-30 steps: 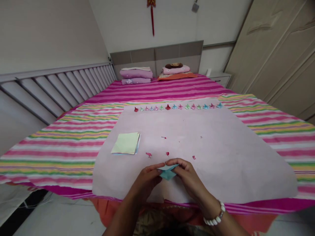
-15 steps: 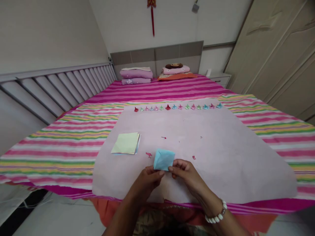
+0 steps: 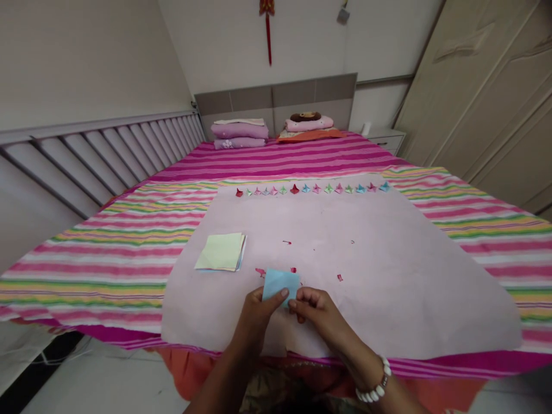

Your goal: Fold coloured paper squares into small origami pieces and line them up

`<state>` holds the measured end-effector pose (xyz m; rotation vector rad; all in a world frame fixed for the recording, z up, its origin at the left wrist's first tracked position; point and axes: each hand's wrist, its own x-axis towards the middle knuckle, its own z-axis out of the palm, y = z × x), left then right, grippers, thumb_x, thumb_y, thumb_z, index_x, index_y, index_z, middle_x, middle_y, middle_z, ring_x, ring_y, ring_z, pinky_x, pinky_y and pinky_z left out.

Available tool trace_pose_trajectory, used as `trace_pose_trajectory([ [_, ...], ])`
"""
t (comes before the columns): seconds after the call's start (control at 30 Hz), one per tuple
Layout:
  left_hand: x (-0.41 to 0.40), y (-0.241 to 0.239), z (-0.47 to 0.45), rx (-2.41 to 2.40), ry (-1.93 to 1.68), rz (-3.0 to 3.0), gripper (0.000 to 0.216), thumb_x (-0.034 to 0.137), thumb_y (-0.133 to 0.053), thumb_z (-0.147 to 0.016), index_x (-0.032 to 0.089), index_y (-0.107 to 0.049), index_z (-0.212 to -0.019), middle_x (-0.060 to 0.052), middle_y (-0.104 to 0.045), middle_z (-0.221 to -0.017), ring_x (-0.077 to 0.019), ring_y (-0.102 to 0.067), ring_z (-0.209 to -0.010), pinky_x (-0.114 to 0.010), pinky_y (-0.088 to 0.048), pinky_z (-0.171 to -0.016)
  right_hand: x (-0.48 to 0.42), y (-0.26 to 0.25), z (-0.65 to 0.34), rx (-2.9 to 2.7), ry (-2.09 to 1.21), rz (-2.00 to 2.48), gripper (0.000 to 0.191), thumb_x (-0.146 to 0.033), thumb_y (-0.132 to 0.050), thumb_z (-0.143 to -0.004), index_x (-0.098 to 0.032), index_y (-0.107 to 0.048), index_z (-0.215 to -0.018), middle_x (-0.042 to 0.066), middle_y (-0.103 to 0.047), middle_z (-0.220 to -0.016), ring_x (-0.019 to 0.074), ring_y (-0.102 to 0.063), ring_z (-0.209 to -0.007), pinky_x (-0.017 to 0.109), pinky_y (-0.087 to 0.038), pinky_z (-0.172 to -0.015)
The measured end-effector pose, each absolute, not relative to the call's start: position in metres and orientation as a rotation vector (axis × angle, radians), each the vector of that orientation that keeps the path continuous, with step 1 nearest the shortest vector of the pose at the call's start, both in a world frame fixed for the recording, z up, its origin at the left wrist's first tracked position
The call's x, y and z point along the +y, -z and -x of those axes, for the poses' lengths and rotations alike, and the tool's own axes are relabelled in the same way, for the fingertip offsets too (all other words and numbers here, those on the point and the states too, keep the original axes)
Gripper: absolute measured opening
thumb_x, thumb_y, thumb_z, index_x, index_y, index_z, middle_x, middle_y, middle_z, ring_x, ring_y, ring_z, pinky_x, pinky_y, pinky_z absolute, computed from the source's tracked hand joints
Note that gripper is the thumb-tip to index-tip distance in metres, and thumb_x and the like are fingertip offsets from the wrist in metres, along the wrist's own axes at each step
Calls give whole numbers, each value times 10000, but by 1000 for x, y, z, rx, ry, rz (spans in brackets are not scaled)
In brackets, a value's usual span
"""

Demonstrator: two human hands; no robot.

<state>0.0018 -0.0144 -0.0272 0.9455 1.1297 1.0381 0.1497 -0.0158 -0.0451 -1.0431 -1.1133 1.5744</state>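
A small light blue paper square (image 3: 279, 283) stands up between my two hands above the near part of a pale pink sheet (image 3: 388, 276) spread on the bed. My left hand (image 3: 257, 313) pinches its lower left edge with thumb and fingers. My right hand (image 3: 319, 315), with a white bead bracelet at the wrist, pinches its lower right corner. Both hands are closed on the paper.
A stack of pale green and blue paper squares (image 3: 221, 252) lies left of my hands. A row of several small folded paper figures (image 3: 310, 188) lines the sheet's far edge. Tiny pink scraps (image 3: 260, 271) lie close by. Folded bedding (image 3: 240, 131) sits at the headboard; slatted rail at left.
The blue paper, held low as a folded wedge a second ago, was opened upward into a flat square and now sits a little lower and squarer between my fingers.
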Motion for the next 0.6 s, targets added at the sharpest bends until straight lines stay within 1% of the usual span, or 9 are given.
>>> trace_pose_trajectory([
  [0.1,-9,17,5,1141,-1039,-980,259,378,-715,-715,127,-669,-673,-3,-598,-609,-124,-507,-583,-241,-404,-593,-17,46,-150,-1140,-1594,1045,308,-431,-749,-647,-166,-606,-580,-31,-550,-533,102,-444,-489,245,-346,-509],
  [0.27,-1,13,10,1209,-1073,-1012,311,420,-723,-694,142,-607,-612,35,-490,-547,-100,-431,-522,-216,-346,-517,-19,48,-148,-1193,-1627,1020,330,-447,-733,-662,-165,-579,-587,-21,-565,-563,101,-451,-488,244,-344,-508],
  [0.4,0,13,7,1236,-1109,-990,347,468,-688,-718,147,-595,-625,38,-475,-543,-96,-410,-504,-214,-329,-498,-21,47,-148,-1231,-1634,1000,361,-479,-719,-676,-168,-559,-586,-22,-550,-561,101,-446,-484,241,-336,-499],
  [0.5,-2,10,6,1209,-1122,-1011,330,456,-674,-737,146,-615,-641,27,-511,-569,-104,-440,-532,-215,-352,-517,-21,46,-149,-1219,-1586,1002,372,-486,-717,-684,-174,-545,-578,-37,-518,-528,99,-428,-482,238,-331,-500],
  [0.6,-6,12,2,1091,-1117,-1026,237,354,-742,-682,148,-676,-776,6,-604,-677,-126,-510,-630,-227,-408,-606,-20,47,-149,-1167,-1534,1020,382,-497,-709,-694,-174,-544,-574,-44,-502,-512,95,-411,-474,236,-318,-497],
])
